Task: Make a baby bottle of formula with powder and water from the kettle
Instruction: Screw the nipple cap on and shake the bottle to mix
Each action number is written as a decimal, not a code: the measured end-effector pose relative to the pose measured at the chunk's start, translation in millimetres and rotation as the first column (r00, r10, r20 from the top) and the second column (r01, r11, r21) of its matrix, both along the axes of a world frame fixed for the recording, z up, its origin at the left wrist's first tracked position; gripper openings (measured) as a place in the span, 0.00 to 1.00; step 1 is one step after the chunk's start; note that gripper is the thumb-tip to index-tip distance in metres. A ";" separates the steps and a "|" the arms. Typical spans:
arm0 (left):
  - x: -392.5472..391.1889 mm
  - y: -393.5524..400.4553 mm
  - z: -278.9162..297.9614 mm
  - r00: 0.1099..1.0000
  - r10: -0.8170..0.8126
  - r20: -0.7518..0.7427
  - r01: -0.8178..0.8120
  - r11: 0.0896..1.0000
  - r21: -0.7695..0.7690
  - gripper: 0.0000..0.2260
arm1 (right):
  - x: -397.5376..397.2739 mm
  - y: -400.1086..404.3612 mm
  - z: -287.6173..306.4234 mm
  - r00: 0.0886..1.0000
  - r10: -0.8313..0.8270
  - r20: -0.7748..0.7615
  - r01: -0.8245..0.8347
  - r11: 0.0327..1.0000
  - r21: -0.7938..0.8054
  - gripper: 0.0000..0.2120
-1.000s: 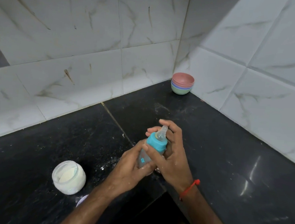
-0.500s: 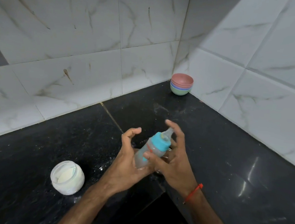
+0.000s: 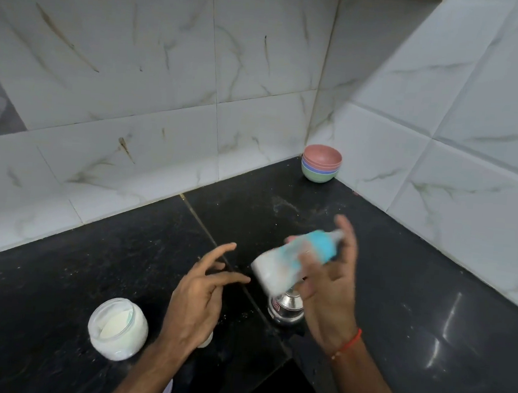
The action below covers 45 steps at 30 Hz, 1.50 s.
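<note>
In the head view, the right hand (image 3: 330,282) gripped the capped bottle (image 3: 289,262), tilted, blurred and milky, above the table (image 3: 430,287) at centre, which looked like the shaking step. The left hand (image 3: 200,291) hovered at 9 o'clock, fingers (image 3: 216,252) spread and empty. Next likely called for a firm hold clear of the metal vessel (image 3: 284,307) beneath; the jar (image 3: 117,329) sat at 7 o'clock, the bowls (image 3: 321,163) well apart at 12.

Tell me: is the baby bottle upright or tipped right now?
Tipped. The baby bottle lies slanted in the right hand, teal collar and teat up to the right, base low and left, blurred.
</note>
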State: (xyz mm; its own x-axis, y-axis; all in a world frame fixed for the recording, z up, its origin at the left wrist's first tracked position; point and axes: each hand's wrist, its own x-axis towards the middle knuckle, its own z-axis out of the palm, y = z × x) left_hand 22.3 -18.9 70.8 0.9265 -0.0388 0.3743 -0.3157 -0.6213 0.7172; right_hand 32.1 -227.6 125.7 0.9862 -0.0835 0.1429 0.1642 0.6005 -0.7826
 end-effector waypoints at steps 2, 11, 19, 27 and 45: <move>-1.4 -1.7 1.4 1.000 0.012 0.001 -0.012 0.992 -0.122 0.29 | 16.4 -9.9 1.5 0.985 -0.150 -0.084 0.169 0.938 0.303 0.25; -1.8 -11.4 18.2 0.969 -0.010 -0.248 -0.064 0.956 -0.287 0.27 | 8.3 -15.6 -7.9 0.981 0.177 0.081 -0.164 0.976 -0.140 0.43; -2.8 -18.5 17.4 0.962 0.060 -0.267 -0.120 0.969 -0.217 0.20 | 7.2 -28.0 -20.9 0.962 0.254 0.101 -0.214 0.929 -0.300 0.42; -6.6 -25.7 14.8 0.953 0.100 -0.285 -0.163 0.964 -0.209 0.16 | 33.1 -41.2 -21.6 0.983 -0.142 -0.118 0.177 0.903 0.392 0.17; -8.4 -37.7 2.4 0.952 0.138 -0.273 -0.210 0.944 -0.254 0.16 | 10.9 -31.5 -31.1 0.841 0.535 0.073 -0.408 0.717 -0.565 0.43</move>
